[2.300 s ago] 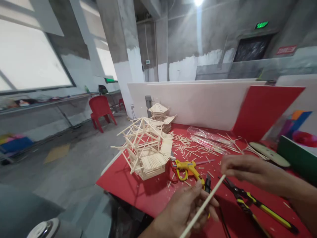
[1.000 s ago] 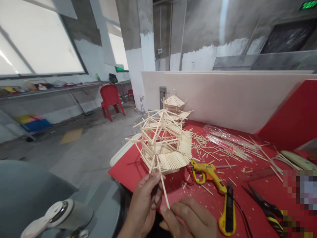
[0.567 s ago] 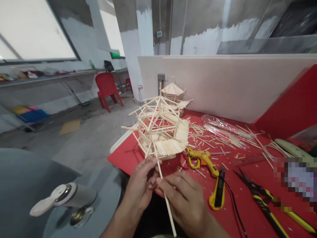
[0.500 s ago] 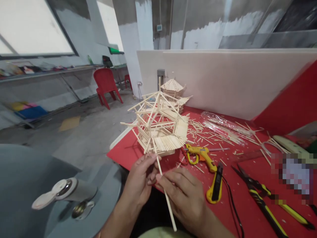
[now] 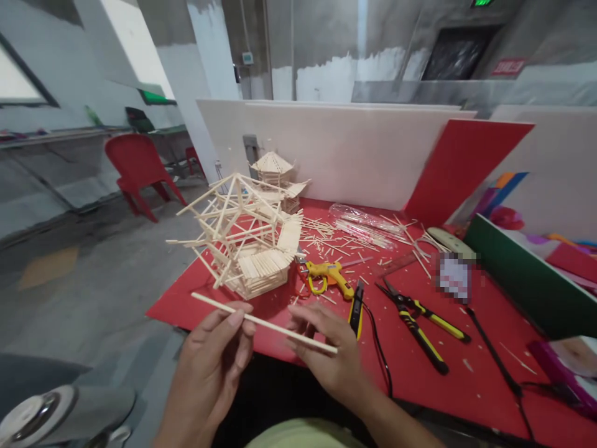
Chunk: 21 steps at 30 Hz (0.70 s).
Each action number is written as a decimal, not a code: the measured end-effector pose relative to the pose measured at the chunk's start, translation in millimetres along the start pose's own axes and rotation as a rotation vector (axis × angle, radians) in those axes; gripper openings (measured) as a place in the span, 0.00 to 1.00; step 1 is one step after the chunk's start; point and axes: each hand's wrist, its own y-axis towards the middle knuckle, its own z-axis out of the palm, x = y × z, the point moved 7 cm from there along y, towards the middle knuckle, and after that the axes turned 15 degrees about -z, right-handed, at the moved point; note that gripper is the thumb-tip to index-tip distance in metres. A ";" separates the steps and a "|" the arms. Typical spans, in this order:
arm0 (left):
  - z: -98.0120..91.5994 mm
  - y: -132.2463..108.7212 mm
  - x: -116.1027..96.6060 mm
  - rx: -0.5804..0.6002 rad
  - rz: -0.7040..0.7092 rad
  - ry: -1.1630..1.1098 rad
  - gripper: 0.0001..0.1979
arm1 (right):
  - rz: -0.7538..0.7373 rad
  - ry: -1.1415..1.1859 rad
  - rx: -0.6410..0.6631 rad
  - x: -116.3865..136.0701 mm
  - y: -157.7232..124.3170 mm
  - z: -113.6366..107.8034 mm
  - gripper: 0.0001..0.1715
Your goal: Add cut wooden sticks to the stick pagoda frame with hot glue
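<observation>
A thin pale wooden stick (image 5: pixel 268 324) slants down to the right in front of me. My left hand (image 5: pixel 217 348) pinches it between thumb and fingertips, left of its middle. Around the stick's right part, my right hand (image 5: pixel 326 348) has its fingers loosely apart, without a visible firm grip; some are blurred. Just beyond both hands stands a pavilion-like frame of wooden sticks (image 5: pixel 237 233), its roof a set of open ribs and its lower eave partly covered by a row of short sticks (image 5: pixel 263 264).
A smaller stick pagoda (image 5: pixel 273 165) stands behind. On the red table (image 5: pixel 261 342) lie a yellow glue gun (image 5: pixel 329 274), a utility knife (image 5: pixel 357 308), pliers (image 5: pixel 413 317) and bagged sticks (image 5: pixel 368 227). A white bottle (image 5: pixel 88 404) is at lower left.
The view has swung right. The stick has turned from steeply sloping to nearly crosswise, and my right hand's fingers have loosened and spread from it. My left hand still pinches it.
</observation>
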 end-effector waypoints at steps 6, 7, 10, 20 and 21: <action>-2.6 -8.1 -5.7 -0.063 0.149 0.065 0.13 | 0.278 0.128 -0.103 -34.5 -16.1 -11.1 0.17; -3.7 -8.8 -5.0 -0.071 0.154 0.072 0.13 | 0.301 0.137 -0.107 -36.6 -16.7 -11.5 0.17; -7.2 -8.7 -2.2 -0.090 0.147 0.086 0.13 | 0.356 0.167 -0.120 -40.6 -17.6 -10.8 0.17; -17.8 -8.2 -0.8 -0.122 0.202 0.131 0.13 | 0.304 0.029 -0.145 -42.1 -16.1 -15.2 0.15; -18.3 -11.9 -3.5 -0.152 0.255 0.162 0.13 | 0.242 -0.055 -0.164 -37.0 -13.9 -19.6 0.17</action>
